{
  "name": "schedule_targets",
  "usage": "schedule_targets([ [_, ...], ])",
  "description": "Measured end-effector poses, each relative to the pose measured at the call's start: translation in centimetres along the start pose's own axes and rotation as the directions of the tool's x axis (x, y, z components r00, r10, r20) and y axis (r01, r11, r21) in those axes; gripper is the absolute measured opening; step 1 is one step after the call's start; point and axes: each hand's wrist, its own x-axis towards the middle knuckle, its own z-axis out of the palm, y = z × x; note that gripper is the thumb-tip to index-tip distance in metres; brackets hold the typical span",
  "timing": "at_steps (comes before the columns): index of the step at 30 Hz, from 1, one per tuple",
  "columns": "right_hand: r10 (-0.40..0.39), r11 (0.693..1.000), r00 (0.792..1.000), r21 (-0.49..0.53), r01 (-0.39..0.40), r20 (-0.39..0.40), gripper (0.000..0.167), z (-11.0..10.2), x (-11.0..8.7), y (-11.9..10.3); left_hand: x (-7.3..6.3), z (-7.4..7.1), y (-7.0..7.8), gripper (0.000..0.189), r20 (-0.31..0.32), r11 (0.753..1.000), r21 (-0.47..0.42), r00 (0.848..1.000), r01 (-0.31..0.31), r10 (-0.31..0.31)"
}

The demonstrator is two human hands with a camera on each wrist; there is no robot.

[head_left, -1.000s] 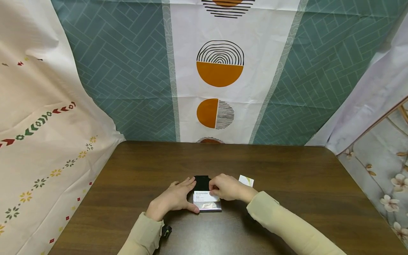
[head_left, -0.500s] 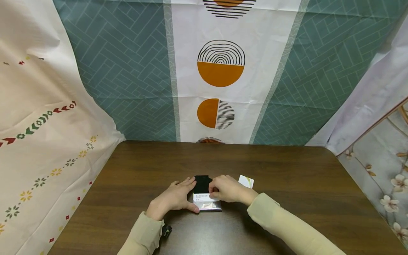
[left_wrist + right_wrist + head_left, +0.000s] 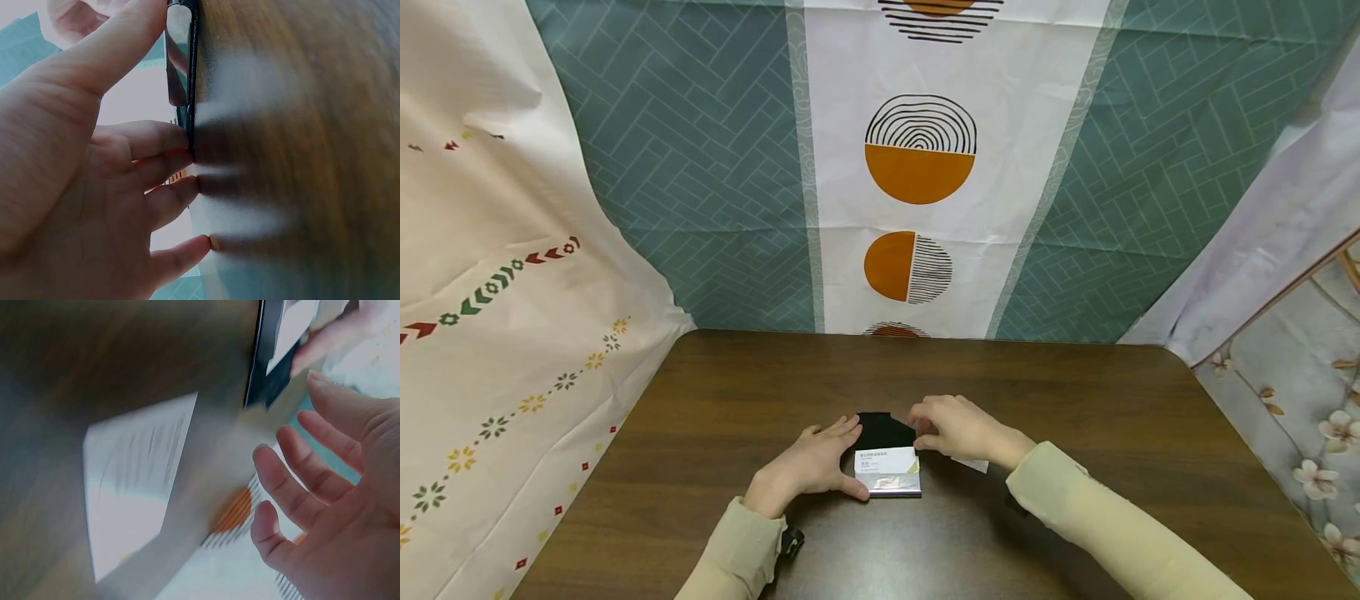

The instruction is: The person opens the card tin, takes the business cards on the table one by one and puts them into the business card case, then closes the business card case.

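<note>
A card case lies on the table, its black lid (image 3: 880, 430) spread away from me and its silver holder (image 3: 895, 482) nearer. A white business card (image 3: 880, 460) sits in the holder, its far part showing above the silver edge. My left hand (image 3: 808, 471) rests along the case's left side, thumb at the near corner and fingers fairly straight. In the left wrist view, its fingertips touch the case edge and the tabletop. To the right of the case is my right hand (image 3: 966, 429), fingers loosely bent and holding nothing. Below it lies another white card (image 3: 137, 487), partly covered in the head view.
The brown wooden table (image 3: 760, 383) extends around the case. Patterned cloth (image 3: 715, 167) hangs behind its far edge, with more fabric at both sides. A small black object (image 3: 792, 543) shows beside my left wrist.
My right hand has left the card in the case and moved right, over the loose card. The card in the case slid toward me, then shows more again. My left hand has stayed put.
</note>
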Motion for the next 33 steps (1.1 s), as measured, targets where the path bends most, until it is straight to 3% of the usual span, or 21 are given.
schedule_targets([
  [8, 0.011, 1.0, 1.0, -0.005, -0.011, -0.016, 0.025, -1.8, -1.9, 3.4, 0.0, 0.1, -0.1, 0.103, -0.001, 1.0, 0.002, 1.0, 0.0, 0.0],
  [15, 0.025, 0.998, 0.998, -0.058, -0.022, 0.056, 0.031, -1.6, -3.3, 6.0, 0.1, 0.2, 0.0, 0.103, -0.004, 1.0, -0.004, 1.0, 0.001, -0.001],
  [23, 0.019, 0.996, 0.993, -0.09, -0.009, 0.115, 0.05, -1.7, -4.5, 7.2, 0.1, 0.2, -0.2, 0.104, -0.006, 1.0, -0.006, 1.0, 0.0, 0.0],
  [33, 0.047, 0.996, 0.991, -0.081, -0.037, 0.126, 0.049, -1.4, -4.8, 7.6, 0.1, 0.3, -0.2, 0.103, -0.006, 1.0, -0.004, 1.0, 0.002, -0.002],
])
